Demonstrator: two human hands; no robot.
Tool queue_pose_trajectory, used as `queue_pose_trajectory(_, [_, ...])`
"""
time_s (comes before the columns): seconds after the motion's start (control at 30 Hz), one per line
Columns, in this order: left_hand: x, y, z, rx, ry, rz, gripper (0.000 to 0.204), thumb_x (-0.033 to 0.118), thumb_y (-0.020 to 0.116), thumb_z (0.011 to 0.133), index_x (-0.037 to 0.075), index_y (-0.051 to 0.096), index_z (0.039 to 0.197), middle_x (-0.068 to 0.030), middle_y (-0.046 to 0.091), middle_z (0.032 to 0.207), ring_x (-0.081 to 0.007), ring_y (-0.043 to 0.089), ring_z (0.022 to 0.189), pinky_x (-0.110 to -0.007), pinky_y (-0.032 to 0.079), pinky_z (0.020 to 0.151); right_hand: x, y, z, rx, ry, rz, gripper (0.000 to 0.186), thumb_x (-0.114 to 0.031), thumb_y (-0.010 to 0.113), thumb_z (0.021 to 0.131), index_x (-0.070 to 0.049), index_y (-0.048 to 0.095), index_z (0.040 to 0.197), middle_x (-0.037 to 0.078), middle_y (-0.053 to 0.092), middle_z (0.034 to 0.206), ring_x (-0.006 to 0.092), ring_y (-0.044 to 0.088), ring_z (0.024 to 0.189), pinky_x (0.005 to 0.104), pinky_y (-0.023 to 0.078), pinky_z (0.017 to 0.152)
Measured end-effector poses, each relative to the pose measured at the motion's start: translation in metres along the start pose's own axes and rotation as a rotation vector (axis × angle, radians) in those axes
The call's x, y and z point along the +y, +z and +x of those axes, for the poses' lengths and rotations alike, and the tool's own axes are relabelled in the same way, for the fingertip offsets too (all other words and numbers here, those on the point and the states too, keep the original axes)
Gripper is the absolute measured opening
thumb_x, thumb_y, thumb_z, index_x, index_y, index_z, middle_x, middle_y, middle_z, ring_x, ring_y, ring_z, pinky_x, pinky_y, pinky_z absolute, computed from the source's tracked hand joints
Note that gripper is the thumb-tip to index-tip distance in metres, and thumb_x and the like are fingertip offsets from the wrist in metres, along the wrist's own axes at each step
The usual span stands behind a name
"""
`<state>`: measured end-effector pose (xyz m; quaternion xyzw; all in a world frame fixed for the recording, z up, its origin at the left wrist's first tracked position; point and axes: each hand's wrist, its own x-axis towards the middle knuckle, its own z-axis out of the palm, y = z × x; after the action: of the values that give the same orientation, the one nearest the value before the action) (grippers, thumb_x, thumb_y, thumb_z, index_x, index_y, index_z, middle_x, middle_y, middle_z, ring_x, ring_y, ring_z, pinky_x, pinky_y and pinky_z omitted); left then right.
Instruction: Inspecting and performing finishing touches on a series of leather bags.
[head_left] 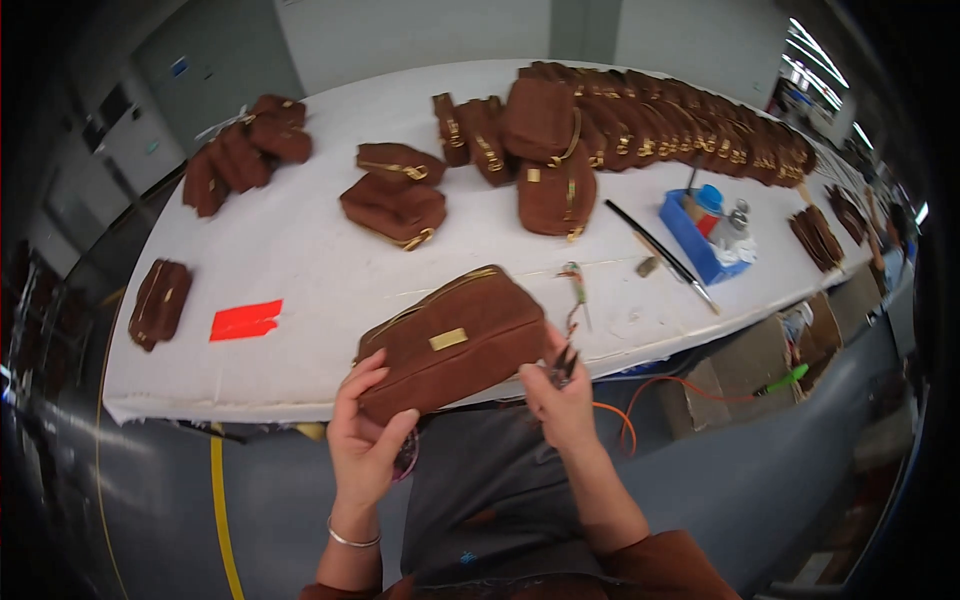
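A brown zip pouch (480, 355) with a gold plate is held over the table's near edge, tilted up at its right. My left hand (365, 440) grips its left end, thumb below and fingers at the side. My right hand (565, 410) is closed on small dark snips (563, 366) at the pouch's right end; whether it also grips the pouch is unclear. Just beyond, on the white table (280, 250), lies a thin tool (576, 285) with a green part.
Brown pouches (650, 125) fill the back; others lie left (160, 300) and right. A blue bin (688, 230) with bottles, a brush (660, 255) and red tape (245, 320) are on the table. Cartons (720, 390) and an orange hose (625, 430) are below right. Someone (890, 260) is far right.
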<state>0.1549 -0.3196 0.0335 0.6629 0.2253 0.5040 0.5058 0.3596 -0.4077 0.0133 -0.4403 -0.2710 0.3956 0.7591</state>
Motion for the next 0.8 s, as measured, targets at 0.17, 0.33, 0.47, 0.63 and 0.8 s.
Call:
queue_pose_trajectory(0.17, [0.002,-0.007,-0.007,0.005,-0.034,-0.147,0.051,-0.006,0.071,0.078,0.003,0.052,0.124,-0.0155,0.042,0.141,-0.0232,0.039,0.133,-0.036,0.033,0.108,0.010,0.001,0.002,-0.043,-0.012,0.035,0.068,-0.003,0.066,0.085,0.001,0.032,0.144,0.010,0.053,0.133,-0.0018,0.040,0.054,0.0148,0.028,0.043])
queue_pose_trajectory(0.33, [0.002,-0.016,-0.008,-0.064,0.007,-0.083,0.059,-0.007,0.071,0.078,0.003,0.047,0.131,-0.0141,0.038,0.144,-0.0221,0.040,0.132,-0.036,0.039,0.105,0.007,0.002,-0.001,-0.008,-0.042,-0.049,0.060,-0.006,0.065,0.087,0.004,0.039,0.140,0.011,0.055,0.130,-0.0016,0.044,0.060,0.0145,0.031,0.046])
queue_pose_trajectory(0.47, [0.018,-0.010,-0.003,-0.062,-0.195,-0.316,0.068,-0.010,0.071,0.076,0.003,0.042,0.137,-0.0142,0.038,0.143,-0.0215,0.039,0.133,-0.033,0.047,0.099,0.009,0.005,0.005,0.022,-0.150,-0.227,0.045,-0.009,0.062,0.092,0.007,0.049,0.132,0.010,0.061,0.119,0.0004,0.048,0.066,0.0178,0.036,0.052])
queue_pose_trajectory(0.63, [0.027,-0.024,0.009,0.025,-0.397,0.117,0.066,-0.006,0.070,0.079,0.004,0.040,0.137,-0.0141,0.059,0.123,-0.0166,0.068,0.081,-0.024,0.057,0.066,0.005,0.004,0.020,0.021,-0.124,-0.503,0.043,-0.013,0.065,0.091,0.004,0.055,0.129,0.000,0.062,0.093,-0.0006,0.041,0.062,0.0177,0.033,0.053])
queue_pose_trajectory(0.8, [0.006,-0.041,0.033,0.039,-0.185,0.484,0.055,0.007,0.076,0.079,0.003,0.051,0.127,-0.0080,0.069,0.084,-0.0095,0.061,0.055,-0.024,0.049,0.052,0.016,0.006,0.056,-0.132,-0.201,-0.549,0.055,-0.014,0.070,0.085,-0.001,0.051,0.135,-0.003,0.062,0.096,0.0002,0.032,0.057,0.0168,0.031,0.054])
